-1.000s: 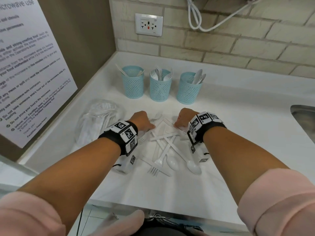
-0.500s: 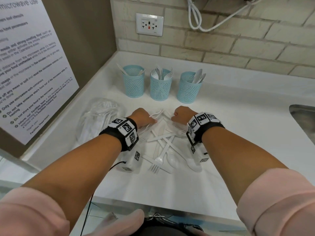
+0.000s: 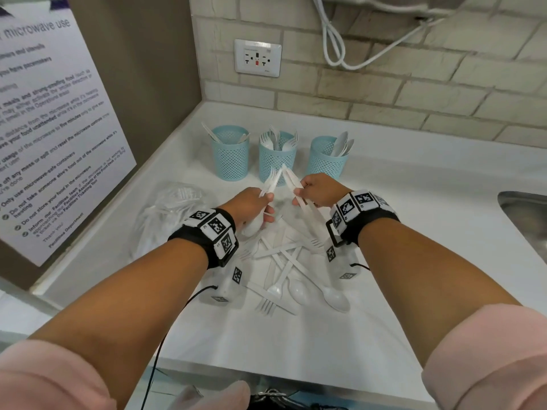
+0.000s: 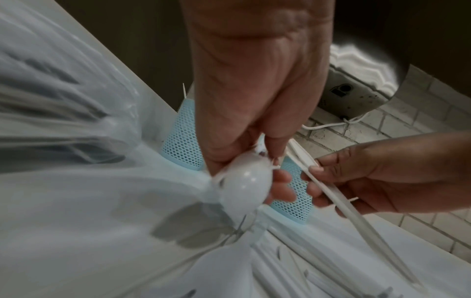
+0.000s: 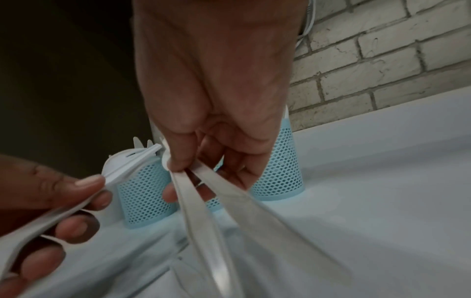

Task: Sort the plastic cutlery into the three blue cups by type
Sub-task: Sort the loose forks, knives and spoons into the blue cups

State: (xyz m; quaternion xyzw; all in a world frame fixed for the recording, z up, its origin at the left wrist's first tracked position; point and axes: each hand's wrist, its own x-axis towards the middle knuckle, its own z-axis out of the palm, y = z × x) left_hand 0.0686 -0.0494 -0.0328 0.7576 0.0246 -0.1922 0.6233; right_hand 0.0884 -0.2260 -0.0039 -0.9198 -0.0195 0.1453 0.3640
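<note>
White counter [image 3: 414, 202] ran into a brick corner, where three blue mesh cups stood in a row: the left cup [image 3: 230, 161] with knife handles showing, the middle cup [image 3: 276, 162] with forks, the right cup [image 3: 327, 161] with spoons. My left hand [image 3: 251, 207] was raised just in front of the cups, fingers curled round a fork [image 3: 270, 182] and a spoon [image 4: 244, 185]; the fork's tines pointed up toward the middle cup, and the spoon's bowl hung under my palm. My right hand [image 3: 318, 190] pinched two knives [image 5: 203, 191] between thumb and fingers, their tips tilted up and inward until they nearly met the fork, their long ends sloping down toward the counter. Loose cutlery [image 3: 284, 267] lay in a crossed heap on the counter below and between my wrists, forks, knives and spoons mixed together. To the left of the heap sat a clear bag [image 3: 168, 214] with more white pieces inside. At the far right edge was a steel sink [image 3: 524, 214].
</note>
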